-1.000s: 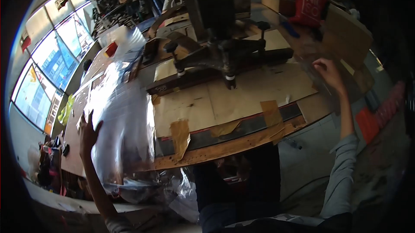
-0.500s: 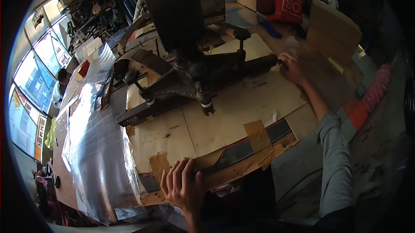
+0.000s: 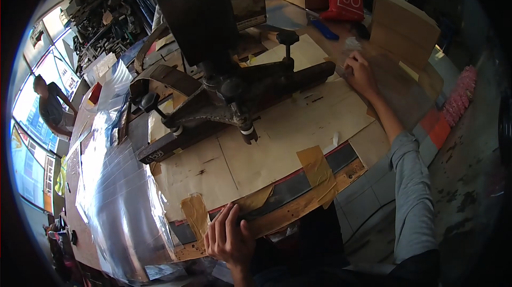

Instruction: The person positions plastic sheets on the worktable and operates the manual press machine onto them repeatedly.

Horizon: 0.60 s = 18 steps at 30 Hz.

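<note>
Head view: table (image 3: 410, 98) fills most of the field, its front edge tilted across the frame. Dark machine (image 3: 197, 15) stands over the middle. Clear plastic sheets (image 3: 114, 196) lie at the left, glossy, near the front edge. Pale sheet (image 3: 266, 159) lies below the machine, with dark bar (image 3: 306, 80) running across over it; whether bar and sheet touch cannot be told. Change over the last second: left hand (image 3: 232, 239) has left the clear sheets for the table's front edge; right hand (image 3: 362, 76) has come in to the bar's right end. Reading: attention seems shifted from the plastic to the bar and pale sheet. Left fingers are extended, apparently grasping nothing, beside left tape strip (image 3: 194, 212). Right fingers are curled just beside the bar end; cannot tell whether they grip anything. Right tape strip (image 3: 316, 167) overlaps the pale sheet's front margin.
</note>
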### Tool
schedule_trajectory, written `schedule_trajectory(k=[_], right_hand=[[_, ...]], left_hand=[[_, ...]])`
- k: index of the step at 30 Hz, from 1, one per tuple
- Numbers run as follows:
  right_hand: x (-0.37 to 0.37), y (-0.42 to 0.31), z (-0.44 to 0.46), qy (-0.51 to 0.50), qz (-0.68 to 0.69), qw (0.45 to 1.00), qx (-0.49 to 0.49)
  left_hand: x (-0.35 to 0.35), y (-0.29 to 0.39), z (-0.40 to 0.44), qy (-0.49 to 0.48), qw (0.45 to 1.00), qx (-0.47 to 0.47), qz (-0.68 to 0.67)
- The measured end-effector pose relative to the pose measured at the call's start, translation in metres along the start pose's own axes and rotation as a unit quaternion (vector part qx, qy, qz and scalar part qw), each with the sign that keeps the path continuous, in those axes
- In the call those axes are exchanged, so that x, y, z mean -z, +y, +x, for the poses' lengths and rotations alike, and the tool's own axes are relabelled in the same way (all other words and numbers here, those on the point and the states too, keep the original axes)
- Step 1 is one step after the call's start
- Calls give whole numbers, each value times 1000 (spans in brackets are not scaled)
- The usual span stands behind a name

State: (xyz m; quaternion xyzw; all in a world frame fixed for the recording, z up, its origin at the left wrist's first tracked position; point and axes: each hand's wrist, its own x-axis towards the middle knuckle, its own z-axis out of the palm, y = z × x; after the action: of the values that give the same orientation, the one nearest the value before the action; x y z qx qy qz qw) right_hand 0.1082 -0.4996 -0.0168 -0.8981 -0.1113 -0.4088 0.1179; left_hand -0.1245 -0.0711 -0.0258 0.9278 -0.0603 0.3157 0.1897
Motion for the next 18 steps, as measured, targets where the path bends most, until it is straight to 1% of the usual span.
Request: schedule_trajectory(k=[1,2,4,5,7,8,9,10,13,15,16,18], right_hand=[[0,3,2,20,4,1000,-19],[1,8,4,42,9,998,-38],[9,33,12,41,6,996,-80],[16,42,16,37,4,994,-101],[38,56,26,-32,115,973,-196],[49,61,30,-68,168,953,-242],[58,64,33,-105,176,953,-223],[65,63,34,-107,196,948,-225],[85,53,34,-107,264,928,-239],[97,40,31,-91,325,907,-253],[103,42,31,-110,314,911,-245],[108,48,27,-147,295,915,-232]], left_hand=[[1,1,0,-6,1000,6,-6],[3,2,1,-13,1000,-8,-15],[5,7,5,-27,999,-34,-34],[3,13,5,-52,993,-53,-87],[-3,42,5,-133,972,-125,-150],[-15,64,9,-143,961,-164,-173],[-23,88,15,-166,943,-207,-201],[-41,111,19,-184,926,-238,-228],[-92,185,42,-164,906,-285,-268],[-131,220,47,-144,909,-283,-271],[-138,228,51,-135,910,-283,-271],[-149,235,48,-184,916,-283,-219]])
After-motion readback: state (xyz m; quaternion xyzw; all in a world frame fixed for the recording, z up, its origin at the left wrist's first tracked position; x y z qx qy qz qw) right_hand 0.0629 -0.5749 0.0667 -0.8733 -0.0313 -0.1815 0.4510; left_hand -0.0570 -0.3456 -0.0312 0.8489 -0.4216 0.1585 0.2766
